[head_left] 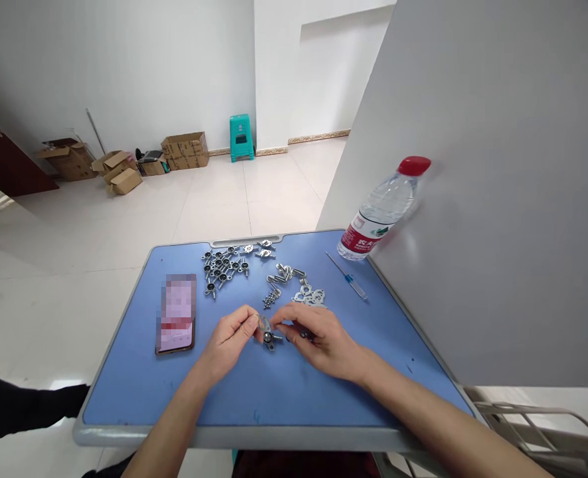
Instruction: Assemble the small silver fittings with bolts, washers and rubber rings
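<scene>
In front of me, my left hand (232,340) pinches a thin metal flange plate (264,323) between thumb and fingertips. Just below the plate is a small metal fitting (268,338) with a round dark centre and a short stem pointing right. Whether plate and fitting are joined I cannot tell. My right hand (321,340) comes in from the right, thumb and index fingertips close together beside the plate. What those fingertips hold, if anything, is too small to name. Small metal parts show partly under its curled fingers. Beyond my hands lie loose flange plates (309,295) and small screws (272,298).
Several dark-centred fittings (224,267) lie at the back of the blue table (139,392). A phone (177,315) lies left, a screwdriver (351,282) right. The water bottle (381,212) stands by the grey panel (513,199). Cardboard boxes (187,151) and a green stool (242,136) stand beyond.
</scene>
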`<state>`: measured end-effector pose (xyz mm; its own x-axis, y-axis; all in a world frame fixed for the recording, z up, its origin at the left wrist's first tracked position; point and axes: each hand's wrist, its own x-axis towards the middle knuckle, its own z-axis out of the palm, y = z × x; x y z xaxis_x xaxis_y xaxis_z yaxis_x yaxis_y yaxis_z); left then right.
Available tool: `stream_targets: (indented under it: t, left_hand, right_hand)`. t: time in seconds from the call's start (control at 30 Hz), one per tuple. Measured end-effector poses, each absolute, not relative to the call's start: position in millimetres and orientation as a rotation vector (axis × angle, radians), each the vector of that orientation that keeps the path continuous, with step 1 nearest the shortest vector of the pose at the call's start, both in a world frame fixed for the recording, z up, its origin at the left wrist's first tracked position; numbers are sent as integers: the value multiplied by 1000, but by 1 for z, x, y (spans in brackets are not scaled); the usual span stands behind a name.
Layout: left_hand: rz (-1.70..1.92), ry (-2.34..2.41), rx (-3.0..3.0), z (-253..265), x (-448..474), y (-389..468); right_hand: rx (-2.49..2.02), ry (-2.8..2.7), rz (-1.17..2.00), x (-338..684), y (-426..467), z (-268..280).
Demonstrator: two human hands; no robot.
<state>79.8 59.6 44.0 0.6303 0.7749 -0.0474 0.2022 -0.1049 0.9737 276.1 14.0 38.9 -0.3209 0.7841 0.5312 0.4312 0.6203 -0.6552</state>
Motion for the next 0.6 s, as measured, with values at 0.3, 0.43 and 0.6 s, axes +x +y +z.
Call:
stream_targets:
  t: [0.3, 0.43, 0.6]
  left_hand:
    - [352, 621, 1478, 47, 82, 56]
    - [524, 785, 1560, 41, 80, 61]
    - [586, 1152, 1898, 41, 74, 61]
  right_hand:
    - [-816, -1870, 508, 267, 16, 33]
    - [-1087, -1802, 553, 269, 14, 33]
    - [-1409, -1756, 518, 277, 21, 25]
